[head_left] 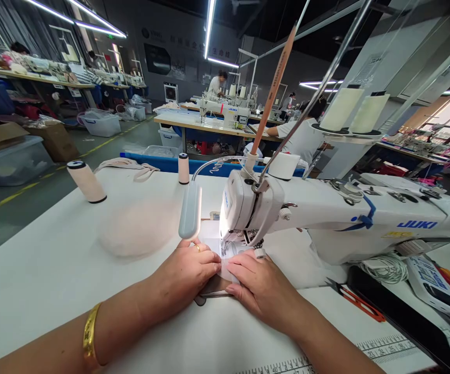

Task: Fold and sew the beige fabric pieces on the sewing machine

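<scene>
A white sewing machine [248, 202] stands before me, its lit needle area just beyond my fingertips. A thin, sheer pale fabric [225, 269] lies under the presser foot, between my hands. My left hand [194, 265], wearing a gold ring, has its fingers curled together at the fabric's left side, pinching it beside the plate. On the right, my right hand [256, 283] rests with fingers stretched flat on the fabric and thumb apart. More white sheer fabric [299, 257] spreads behind my right hand, under the machine arm. The fabric edge under my fingers is partly hidden.
A pale pink sheer piece [135, 228] lies left on the white table. Thread cones [87, 182] and a small lamp [189, 210] stand nearby. To the right are orange-handled snips [361, 304], a black phone-like slab [400, 317] and a ruler [384, 347]. Other people work behind.
</scene>
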`<action>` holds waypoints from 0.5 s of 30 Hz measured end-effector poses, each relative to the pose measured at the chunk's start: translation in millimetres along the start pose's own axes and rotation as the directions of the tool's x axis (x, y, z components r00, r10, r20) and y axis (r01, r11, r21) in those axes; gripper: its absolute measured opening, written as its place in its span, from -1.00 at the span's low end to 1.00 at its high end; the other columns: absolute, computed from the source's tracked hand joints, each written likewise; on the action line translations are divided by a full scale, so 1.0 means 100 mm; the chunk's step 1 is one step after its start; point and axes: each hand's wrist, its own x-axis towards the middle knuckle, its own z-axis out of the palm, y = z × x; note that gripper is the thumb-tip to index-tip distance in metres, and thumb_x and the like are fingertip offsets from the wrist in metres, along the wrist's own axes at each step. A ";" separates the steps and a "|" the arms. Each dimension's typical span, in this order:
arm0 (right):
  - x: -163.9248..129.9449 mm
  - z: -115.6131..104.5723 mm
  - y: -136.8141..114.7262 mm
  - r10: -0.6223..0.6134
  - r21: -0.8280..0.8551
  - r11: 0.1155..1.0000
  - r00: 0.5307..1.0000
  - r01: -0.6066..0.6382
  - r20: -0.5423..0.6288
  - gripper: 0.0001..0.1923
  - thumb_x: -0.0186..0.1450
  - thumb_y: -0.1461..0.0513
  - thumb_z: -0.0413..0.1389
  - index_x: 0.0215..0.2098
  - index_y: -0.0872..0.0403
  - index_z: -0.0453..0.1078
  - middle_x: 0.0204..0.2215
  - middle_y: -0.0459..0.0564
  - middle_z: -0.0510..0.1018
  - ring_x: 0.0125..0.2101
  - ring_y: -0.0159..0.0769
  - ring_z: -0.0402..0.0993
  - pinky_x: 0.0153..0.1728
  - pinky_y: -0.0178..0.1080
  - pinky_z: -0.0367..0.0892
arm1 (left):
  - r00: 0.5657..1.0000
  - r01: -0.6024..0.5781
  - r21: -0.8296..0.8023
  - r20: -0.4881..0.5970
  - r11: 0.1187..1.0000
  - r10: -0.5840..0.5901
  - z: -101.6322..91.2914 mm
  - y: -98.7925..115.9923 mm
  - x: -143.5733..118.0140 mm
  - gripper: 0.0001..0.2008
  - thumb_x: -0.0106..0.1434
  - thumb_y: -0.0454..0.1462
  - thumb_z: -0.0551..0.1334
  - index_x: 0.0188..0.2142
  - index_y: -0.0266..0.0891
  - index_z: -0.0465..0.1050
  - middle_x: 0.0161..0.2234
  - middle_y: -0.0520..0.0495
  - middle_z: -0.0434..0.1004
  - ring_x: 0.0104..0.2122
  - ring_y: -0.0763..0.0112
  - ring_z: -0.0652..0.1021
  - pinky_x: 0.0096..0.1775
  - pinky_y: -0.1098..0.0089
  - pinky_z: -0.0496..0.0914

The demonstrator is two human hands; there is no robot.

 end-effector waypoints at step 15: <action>0.06 0.06 0.05 0.070 0.013 0.997 0.997 -0.070 -0.011 -0.95 0.48 0.28 0.13 -0.10 0.02 0.43 -0.07 0.05 0.59 -0.12 -0.09 0.47 -0.16 -0.08 0.43 | 1.000 0.005 0.120 -0.018 0.993 -0.002 -0.01 -0.11 0.09 -0.71 0.41 -0.49 0.10 -0.18 -0.23 0.59 -0.20 -0.07 0.70 -0.27 0.27 0.60 -0.15 0.22 0.33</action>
